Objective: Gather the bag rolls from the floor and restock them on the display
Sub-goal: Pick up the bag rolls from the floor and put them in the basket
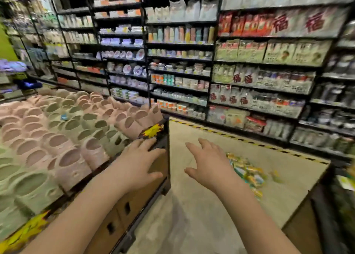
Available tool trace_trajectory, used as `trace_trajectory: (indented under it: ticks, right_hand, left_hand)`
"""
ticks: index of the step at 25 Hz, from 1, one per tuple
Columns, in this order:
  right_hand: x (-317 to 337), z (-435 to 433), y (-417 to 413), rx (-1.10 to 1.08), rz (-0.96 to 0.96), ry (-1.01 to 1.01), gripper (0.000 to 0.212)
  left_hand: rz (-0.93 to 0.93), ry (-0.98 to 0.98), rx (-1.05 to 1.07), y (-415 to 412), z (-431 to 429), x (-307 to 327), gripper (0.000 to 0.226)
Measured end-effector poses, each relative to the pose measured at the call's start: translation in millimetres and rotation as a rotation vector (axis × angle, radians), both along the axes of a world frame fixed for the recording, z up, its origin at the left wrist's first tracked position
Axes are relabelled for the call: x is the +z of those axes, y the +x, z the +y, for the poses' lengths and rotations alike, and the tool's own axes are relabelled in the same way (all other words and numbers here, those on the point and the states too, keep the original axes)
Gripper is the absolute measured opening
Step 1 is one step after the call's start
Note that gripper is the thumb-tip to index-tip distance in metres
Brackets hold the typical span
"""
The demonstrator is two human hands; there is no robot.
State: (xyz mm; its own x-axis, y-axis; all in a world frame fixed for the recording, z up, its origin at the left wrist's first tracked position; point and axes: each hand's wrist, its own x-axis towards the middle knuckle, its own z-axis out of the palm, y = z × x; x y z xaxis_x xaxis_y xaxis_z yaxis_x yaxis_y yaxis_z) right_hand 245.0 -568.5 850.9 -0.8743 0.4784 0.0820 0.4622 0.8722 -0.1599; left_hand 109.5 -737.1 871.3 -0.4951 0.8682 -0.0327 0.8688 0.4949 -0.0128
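Observation:
A heap of small bag rolls [247, 172] in yellow, green and orange wrappers lies on the pale floor to the right. My right hand [208, 163] hovers just left of the heap, fingers spread, holding nothing. My left hand [141, 162] rests flat on the front right corner of the black-framed display bin [163, 136], fingers apart, with nothing in it. The bin is packed with pink and pale green items [63, 138]. The picture is blurred by motion.
Tall black shelving [211, 65] full of packaged goods lines the far side of the aisle, with a yellow-black floor stripe [240, 138] along its foot. Brown cardboard boxes [134, 205] sit under the bin. Another dark display edge [326, 205] stands at the right.

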Motion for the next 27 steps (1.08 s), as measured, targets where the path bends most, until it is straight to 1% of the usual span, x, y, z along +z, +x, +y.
trace_trajectory:
  ticks: [6,9,12,14,16,20,24,27]
  right_hand:
    - [-1.6,152.8,60.9,-0.208,-0.027,-0.061,0.076]
    - [-11.9,209.5,76.0,-0.299,-0.008,-0.118,0.076]
    - [-33.0,255.1,71.8,-0.380,-0.013,-0.146,0.078]
    - [-47.6,289.3,55.9,-0.437,0.010,-0.148,0.082]
    - [-60.0,329.6,27.7,-0.460,0.012,-0.142,0.082]
    - [-79.1,422.0,-41.1,-0.478,-0.069,-0.150,0.079]
    - [-84.5,510.3,-105.3,-0.516,-0.136,-0.180,0.078]
    - [-94.3,571.9,-132.8,-0.557,-0.189,-0.198,0.078]
  left_hand:
    - [-0.048,0.012,-0.211,31.0,193.5,-12.9,0.071]
    - [-0.081,-0.001,-0.275,35.0,265.2,-24.8,0.070]
    - [-0.091,-0.036,-0.334,20.5,321.9,-42.7,0.070]
    - [-0.099,-0.051,-0.360,2.1,363.1,-56.8,0.070]
    - [-0.104,-0.054,-0.387,-25.7,411.8,-70.3,0.069]
    - [-0.119,-0.063,-0.423,-97.0,513.2,-92.0,0.070]
    - [-0.144,-0.108,-0.469,-171.2,605.0,-108.2,0.070]
    - [-0.173,-0.172,-0.492,-215.0,668.1,-130.3,0.070]
